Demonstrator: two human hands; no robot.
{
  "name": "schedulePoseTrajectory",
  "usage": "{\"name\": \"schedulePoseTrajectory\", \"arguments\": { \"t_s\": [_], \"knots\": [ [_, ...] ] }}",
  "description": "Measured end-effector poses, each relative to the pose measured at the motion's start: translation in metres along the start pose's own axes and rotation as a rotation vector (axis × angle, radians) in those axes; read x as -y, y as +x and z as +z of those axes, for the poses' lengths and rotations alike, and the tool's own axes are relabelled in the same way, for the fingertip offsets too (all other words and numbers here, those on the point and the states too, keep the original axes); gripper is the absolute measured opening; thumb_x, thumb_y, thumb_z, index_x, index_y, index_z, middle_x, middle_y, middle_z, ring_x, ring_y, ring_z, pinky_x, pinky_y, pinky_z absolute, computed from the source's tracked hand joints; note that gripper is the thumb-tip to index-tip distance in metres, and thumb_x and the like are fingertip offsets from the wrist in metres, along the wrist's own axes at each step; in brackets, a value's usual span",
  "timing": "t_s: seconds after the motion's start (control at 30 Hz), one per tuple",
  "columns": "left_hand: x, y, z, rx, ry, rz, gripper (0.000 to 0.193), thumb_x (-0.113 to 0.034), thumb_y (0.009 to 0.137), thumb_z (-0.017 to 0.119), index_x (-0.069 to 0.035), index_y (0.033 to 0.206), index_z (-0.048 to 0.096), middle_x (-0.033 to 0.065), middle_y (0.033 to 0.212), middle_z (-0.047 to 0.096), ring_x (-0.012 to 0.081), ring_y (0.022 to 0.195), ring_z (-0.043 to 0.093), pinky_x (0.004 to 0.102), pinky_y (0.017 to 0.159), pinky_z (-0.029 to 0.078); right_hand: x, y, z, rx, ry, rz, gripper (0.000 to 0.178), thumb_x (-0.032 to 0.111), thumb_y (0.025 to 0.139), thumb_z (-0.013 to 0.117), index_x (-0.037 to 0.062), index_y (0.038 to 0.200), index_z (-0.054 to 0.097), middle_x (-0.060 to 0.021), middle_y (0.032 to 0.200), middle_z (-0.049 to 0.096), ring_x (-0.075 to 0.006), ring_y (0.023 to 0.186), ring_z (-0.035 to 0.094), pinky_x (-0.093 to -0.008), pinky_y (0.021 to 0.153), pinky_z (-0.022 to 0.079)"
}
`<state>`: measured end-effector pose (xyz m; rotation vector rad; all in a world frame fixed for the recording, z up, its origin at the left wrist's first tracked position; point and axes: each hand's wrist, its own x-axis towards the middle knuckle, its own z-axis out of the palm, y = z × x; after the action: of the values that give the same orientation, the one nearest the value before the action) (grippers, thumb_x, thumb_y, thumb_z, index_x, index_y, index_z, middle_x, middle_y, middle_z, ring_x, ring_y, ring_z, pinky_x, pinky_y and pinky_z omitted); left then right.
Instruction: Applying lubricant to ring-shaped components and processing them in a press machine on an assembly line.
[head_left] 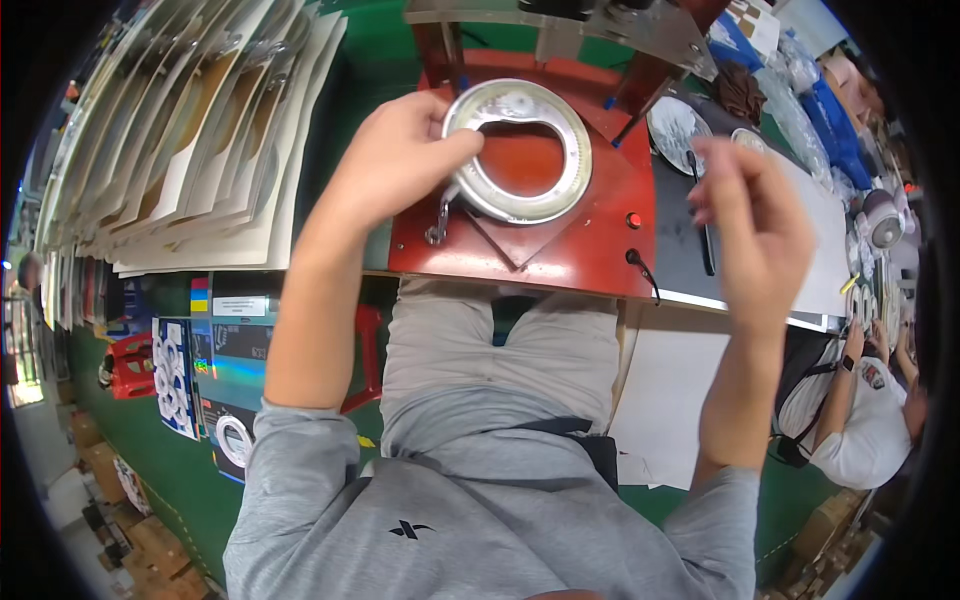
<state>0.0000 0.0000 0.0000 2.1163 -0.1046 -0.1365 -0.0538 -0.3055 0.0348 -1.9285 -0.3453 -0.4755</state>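
Sitting at the front edge of the desk (676, 268), a person in a grey shirt and pale trousers (440, 330) has both forearms raised over it. Just under that edge, to the right, is a large white sheet (668, 385). Next, on the desk, comes a red base (600, 240), its near side along the front edge; a black cable (643, 266) runs out at its near right corner, with a red button (633, 220) just behind. Toward the base's left edge sits a small metal latch (440, 218).

A silvery ring (515, 103) is over the middle of the red base. The left hand (405, 150) grips the ring's left rim, thumb on top and the other fingers mostly hidden behind. Right of the base, the right hand (755, 225) is raised above the desk, its fingers curled and blurred; whether they hold anything I cannot tell. Near them is a slim black stick (709, 250).

Toward the desk's left edge stand many large sheets (200, 140), packed close together. Beyond the stick is a round dish (675, 125) with white patches, and dark posts (635, 85) rise from the far part of the base.
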Motion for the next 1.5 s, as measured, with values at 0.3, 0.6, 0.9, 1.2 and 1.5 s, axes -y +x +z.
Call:
{"name": "schedulePoseTrajectory", "arguments": {
  "t_s": [0.3,0.6,0.9,1.2,1.5],
  "knots": [
    [0.001,-0.081,0.050,0.253,-0.835,0.017,0.031,-0.010,0.095,0.078,-0.001,0.122,0.065,0.0008,0.106,0.069,0.0072,0.094,0.066,0.0221,0.076,0.054,-0.033,-0.105,0.009,0.258,0.639,0.475,0.044,0.018,0.109,0.059,-0.0024,0.147,0.048,-0.0059,0.109,0.067,-0.0097,0.090,0.062,-0.0251,0.071,0.052],
    [-0.020,-0.100,0.109,0.439,-0.923,0.097,0.045,-0.002,0.094,0.078,0.003,0.133,0.057,0.0064,0.113,0.067,0.0123,0.105,0.065,0.0269,0.091,0.054,-0.035,-0.143,-0.014,0.067,0.821,0.525,0.040,0.024,0.108,0.058,-0.0009,0.139,0.056,-0.0018,0.092,0.064,-0.0035,0.063,0.053,-0.0181,0.054,0.040],
    [-0.056,-0.096,0.172,0.619,-0.791,0.092,0.034,-0.014,0.106,0.066,0.001,0.136,0.059,0.0042,0.116,0.068,0.0108,0.102,0.064,0.0263,0.086,0.052,-0.040,-0.163,-0.072,-0.249,0.852,0.511,0.040,0.026,0.109,0.053,-0.0041,0.135,0.057,-0.0010,0.082,0.062,-0.0026,0.057,0.048,-0.0179,0.050,0.036],
    [-0.022,-0.153,0.199,0.689,-0.330,0.019,0.017,-0.015,0.101,0.073,0.000,0.109,0.073,0.0038,0.100,0.074,0.0114,0.096,0.067,0.0286,0.090,0.054,-0.173,-0.147,-0.242,-0.659,0.538,0.663,0.029,0.031,0.105,0.067,0.0028,0.112,0.068,-0.0030,0.078,0.064,-0.0077,0.059,0.054,-0.0211,0.051,0.037],
    [0.026,-0.173,0.187,0.446,-0.360,-0.070,0.016,-0.015,0.100,0.073,0.001,0.102,0.071,0.0046,0.091,0.074,0.0094,0.086,0.068,0.0281,0.079,0.056,-0.315,-0.132,-0.406,-0.390,0.606,0.807,0.040,0.034,0.107,0.065,-0.0023,0.125,0.060,-0.0159,0.113,0.072,-0.0188,0.093,0.069,-0.0254,0.079,0.056]
  ]
}}
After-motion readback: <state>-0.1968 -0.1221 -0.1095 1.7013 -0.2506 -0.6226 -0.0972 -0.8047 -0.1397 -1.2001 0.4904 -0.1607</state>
